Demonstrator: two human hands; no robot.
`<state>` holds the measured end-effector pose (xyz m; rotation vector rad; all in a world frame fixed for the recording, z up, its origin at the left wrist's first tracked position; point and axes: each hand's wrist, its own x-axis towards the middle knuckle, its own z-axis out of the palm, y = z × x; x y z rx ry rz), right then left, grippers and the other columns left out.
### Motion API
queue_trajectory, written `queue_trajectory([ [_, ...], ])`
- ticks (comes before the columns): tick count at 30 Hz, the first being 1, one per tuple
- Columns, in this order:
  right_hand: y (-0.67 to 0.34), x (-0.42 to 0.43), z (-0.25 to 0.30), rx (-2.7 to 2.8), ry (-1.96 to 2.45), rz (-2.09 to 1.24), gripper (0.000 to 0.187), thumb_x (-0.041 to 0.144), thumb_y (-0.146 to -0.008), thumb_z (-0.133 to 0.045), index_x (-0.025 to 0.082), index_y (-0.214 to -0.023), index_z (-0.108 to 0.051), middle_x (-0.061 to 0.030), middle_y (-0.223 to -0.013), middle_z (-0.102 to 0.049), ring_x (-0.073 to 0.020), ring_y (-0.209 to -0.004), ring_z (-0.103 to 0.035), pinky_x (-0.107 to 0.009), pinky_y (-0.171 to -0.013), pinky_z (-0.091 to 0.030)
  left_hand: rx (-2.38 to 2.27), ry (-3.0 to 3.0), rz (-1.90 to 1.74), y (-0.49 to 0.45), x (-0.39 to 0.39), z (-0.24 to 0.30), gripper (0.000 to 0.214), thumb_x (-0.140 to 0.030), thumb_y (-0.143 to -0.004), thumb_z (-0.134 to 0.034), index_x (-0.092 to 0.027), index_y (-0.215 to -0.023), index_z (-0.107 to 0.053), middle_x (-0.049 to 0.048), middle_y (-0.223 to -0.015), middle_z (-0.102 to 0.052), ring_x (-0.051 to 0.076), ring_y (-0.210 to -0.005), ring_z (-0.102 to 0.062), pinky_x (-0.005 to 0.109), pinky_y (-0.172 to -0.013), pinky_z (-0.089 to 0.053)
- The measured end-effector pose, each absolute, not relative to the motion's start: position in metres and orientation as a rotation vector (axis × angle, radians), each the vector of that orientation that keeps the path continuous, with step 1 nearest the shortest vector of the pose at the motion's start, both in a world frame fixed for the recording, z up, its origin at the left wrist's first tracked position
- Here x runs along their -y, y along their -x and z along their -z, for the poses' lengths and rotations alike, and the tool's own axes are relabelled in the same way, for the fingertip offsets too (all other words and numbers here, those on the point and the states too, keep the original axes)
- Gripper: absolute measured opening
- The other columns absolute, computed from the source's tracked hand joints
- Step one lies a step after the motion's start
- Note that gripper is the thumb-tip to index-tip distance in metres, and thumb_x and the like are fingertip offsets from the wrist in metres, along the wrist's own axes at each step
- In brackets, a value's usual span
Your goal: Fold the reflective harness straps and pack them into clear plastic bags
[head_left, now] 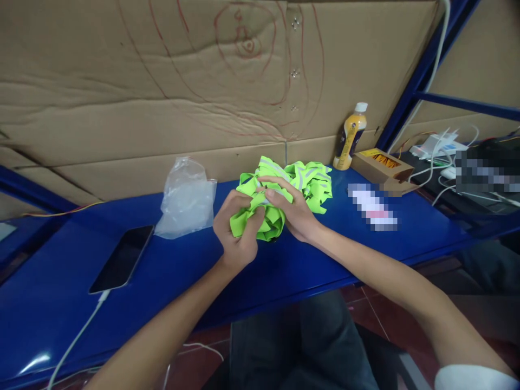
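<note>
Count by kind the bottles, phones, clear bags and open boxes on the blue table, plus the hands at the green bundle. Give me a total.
Bottle: 1
Phone: 1
Clear bag: 1
Open box: 1
Hands: 2, left hand and right hand, both on the green bundle
Total: 6

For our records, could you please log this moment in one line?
left hand: holding green straps; right hand: touching green straps; clear bag, phone: on table

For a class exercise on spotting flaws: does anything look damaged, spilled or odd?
Yes: the cardboard at the back is creased and scribbled with red rings, odd on otherwise plain board. The green fabric is bunched untidily. No spill shows.
</note>
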<state>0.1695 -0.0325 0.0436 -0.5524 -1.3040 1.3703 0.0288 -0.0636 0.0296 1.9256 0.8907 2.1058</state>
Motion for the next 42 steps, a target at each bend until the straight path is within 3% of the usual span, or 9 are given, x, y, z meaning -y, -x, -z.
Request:
queue_trajectory([
  [6,-0.163,0.034,-0.037,1.195,0.647,-1.271,0.048,0.058,-0.067,-0.099,0.025,-0.083,-0.069,0.0037,-0.083,-0.061,-0.0169,-0.078,-0.057,-0.032,-0.076,-0.052,-1.008,-1.511,-1.986,-0.027,0.052,-0.029,0.045,-0.052,-0.107,-0.062,-0.02,-0.078,-0.071,0.003,-0.081,-0.066,0.016,-0.075,-0.062,0.029,-0.07,-0.048],
  [10,-0.166,0.034,-0.038,1.356,0.59,-1.012,0.041,0.055,-0.076,-0.095,0.024,-0.084,-0.07,0.0031,-0.081,-0.063,-0.0176,-0.078,-0.058,-0.033,-0.075,-0.051,-0.844,-1.276,-1.754,-0.028,0.048,-0.033,0.027,-0.043,-0.091,-0.075,-0.022,-0.107,-0.081,0.0069,-0.115,-0.079,0.024,-0.112,-0.073,0.031,-0.095,-0.056],
  [18,-0.168,0.031,-0.034,1.596,0.706,-0.344,0.029,0.054,-0.101,-0.068,0.025,-0.095,-0.067,-0.0042,-0.094,-0.07,-0.0235,-0.089,-0.064,-0.041,-0.086,-0.052,-0.817,-0.9,-1.541,-0.041,0.053,-0.033,0.02,-0.039,-0.079,-0.074,-0.02,-0.087,-0.074,0.0038,-0.089,-0.079,0.028,-0.107,-0.078,0.036,-0.089,-0.064],
  [24,-0.165,0.016,-0.034,1.459,0.762,-0.365,0.047,0.057,-0.103,-0.069,0.025,-0.076,-0.049,0.0037,-0.069,-0.052,-0.0167,-0.066,-0.054,-0.033,-0.068,-0.046,-0.728,-0.844,-1.508,-0.057,0.063,-0.038,0.049,-0.065,-0.091,-0.077,-0.023,-0.117,-0.076,0.0065,-0.116,-0.083,0.031,-0.132,-0.072,0.04,-0.106,-0.062],
  [27,-0.166,0.018,-0.034,1.444,0.798,-0.333,0.037,0.057,-0.104,-0.07,0.024,-0.092,-0.06,0.0029,-0.078,-0.062,-0.0161,-0.066,-0.057,-0.031,-0.067,-0.049,-0.728,-0.889,-1.507,-0.058,0.069,-0.039,0.055,-0.061,-0.087,-0.087,-0.024,-0.126,-0.075,0.007,-0.13,-0.08,0.031,-0.138,-0.069,0.04,-0.113,-0.059],
  [31,-0.172,0.024,-0.031,1.623,0.707,-0.265,0.029,0.046,-0.115,-0.052,0.026,-0.126,-0.071,-0.0067,-0.118,-0.073,-0.0221,-0.108,-0.073,-0.037,-0.098,-0.059,-0.801,-0.756,-1.53,-0.049,0.063,-0.04,0.044,-0.041,-0.079,-0.095,-0.021,-0.113,-0.076,0.0052,-0.117,-0.083,0.028,-0.117,-0.078,0.034,-0.098,-0.065],
  [35,-0.184,0.022,-0.031,1.951,0.491,-0.203,0.042,0.05,-0.114,-0.054,0.027,-0.147,-0.067,-0.0134,-0.151,-0.06,-0.029,-0.143,-0.061,-0.048,-0.118,-0.053,-0.86,-0.646,-1.453,-0.035,0.053,-0.044,0.031,-0.032,-0.076,-0.089,-0.017,-0.099,-0.074,0.0023,-0.089,-0.081,0.021,-0.082,-0.08,0.027,-0.07,-0.064],
  [38,-0.191,0.014,-0.033,2.08,0.371,-0.256,0.065,0.062,-0.097,-0.08,0.027,-0.15,-0.066,-0.0128,-0.146,-0.066,-0.0308,-0.136,-0.066,-0.049,-0.116,-0.055,-0.886,-0.699,-1.401,-0.031,0.054,-0.048,0.027,-0.032,-0.074,-0.086,-0.016,-0.09,-0.071,0.0008,-0.076,-0.077,0.019,-0.062,-0.074,0.027,-0.057,-0.061],
  [42,-0.192,0.013,-0.037,1.957,0.369,-0.508,0.08,0.053,-0.076,-0.102,0.027,-0.145,-0.071,-0.0081,-0.133,-0.076,-0.0292,-0.123,-0.073,-0.045,-0.113,-0.057,-0.927,-0.814,-1.359,-0.031,0.055,-0.044,0.034,-0.038,-0.074,-0.088,-0.018,-0.095,-0.071,0.0021,-0.075,-0.077,0.023,-0.058,-0.073,0.034,-0.056,-0.063],
])
